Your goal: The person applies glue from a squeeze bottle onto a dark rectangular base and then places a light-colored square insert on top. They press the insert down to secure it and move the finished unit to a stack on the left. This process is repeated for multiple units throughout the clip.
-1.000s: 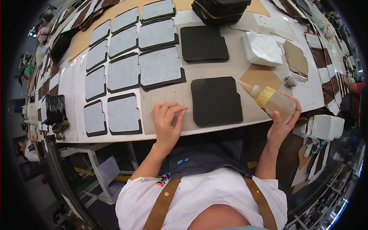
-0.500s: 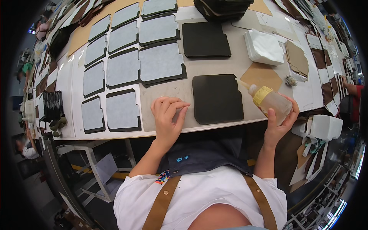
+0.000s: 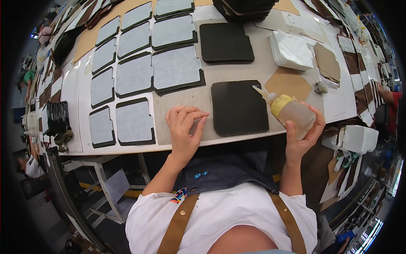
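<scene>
A translucent squeeze bottle (image 3: pixel 298 118) with a yellow band and a thin pointed nozzle is gripped in my right hand (image 3: pixel 305 139). It tilts to the left, its nozzle tip over the upper right corner of a black flat panel (image 3: pixel 239 111). Whether the tip touches the panel, I cannot tell. My left hand (image 3: pixel 186 129) is beside the panel's left edge, fingers curled and thumb close to the index fingertip, with nothing visible in it. Another black panel (image 3: pixel 226 43) lies farther back.
Left of the panels lie rows of black panels with pale grey facing (image 3: pixel 134 76). A white pad of sheets (image 3: pixel 292 51), a tan board piece (image 3: pixel 289 84) and brown pieces (image 3: pixel 327 63) are at right. Behind stands a dark stack (image 3: pixel 245 9).
My right hand has brought the bottle left, and its nozzle now reaches over the near black panel's upper right corner. My left hand has barely moved.
</scene>
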Tool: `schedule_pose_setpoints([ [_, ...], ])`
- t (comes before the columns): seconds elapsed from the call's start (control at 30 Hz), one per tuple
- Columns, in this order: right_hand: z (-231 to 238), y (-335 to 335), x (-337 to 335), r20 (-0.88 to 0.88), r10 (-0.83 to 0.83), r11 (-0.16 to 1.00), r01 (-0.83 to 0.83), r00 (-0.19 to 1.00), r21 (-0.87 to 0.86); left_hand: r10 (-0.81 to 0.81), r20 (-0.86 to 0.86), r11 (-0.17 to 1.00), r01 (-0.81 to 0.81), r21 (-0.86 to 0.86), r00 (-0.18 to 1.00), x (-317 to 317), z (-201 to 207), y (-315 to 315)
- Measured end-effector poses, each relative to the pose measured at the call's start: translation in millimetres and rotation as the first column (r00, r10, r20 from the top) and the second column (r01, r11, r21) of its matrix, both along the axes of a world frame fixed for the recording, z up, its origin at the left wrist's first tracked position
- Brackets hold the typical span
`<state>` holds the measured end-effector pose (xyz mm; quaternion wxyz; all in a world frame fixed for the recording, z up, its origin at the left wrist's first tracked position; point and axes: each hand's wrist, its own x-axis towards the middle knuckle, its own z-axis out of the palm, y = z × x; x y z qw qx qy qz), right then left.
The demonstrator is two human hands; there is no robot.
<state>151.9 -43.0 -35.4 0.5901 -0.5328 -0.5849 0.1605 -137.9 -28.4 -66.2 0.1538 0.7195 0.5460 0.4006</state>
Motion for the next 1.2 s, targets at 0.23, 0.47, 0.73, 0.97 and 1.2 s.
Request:
schedule_pose_setpoints([
  [0.23,-7,7,-19,0.005,0.128,0.988,-0.128,0.992,0.083,0.007,0.026,1.0,-0.008,0.026,1.0,-1,-1,0],
  [0.47,-4,15,-41,0.067,0.213,0.971,-0.219,0.975,0.096,-0.005,0.038,1.0,0.004,0.027,0.999,-4,-2,0],
  [0.73,-1,24,-64,0.089,0.321,0.941,-0.328,0.943,0.085,-0.002,0.07,0.999,-0.001,0.053,0.998,-5,-4,0],
  [0.97,20,43,-43,-0.353,0.363,0.921,-0.39,0.862,-0.006,0.007,0.114,0.998,-0.014,0.057,0.993,-7,-6,0],
  [1.2,17,75,-23,-0.348,0.452,0.849,-0.516,0.821,-0.115,0.018,0.137,0.998,-0.025,0.054,0.99,-7,-4,0],
])
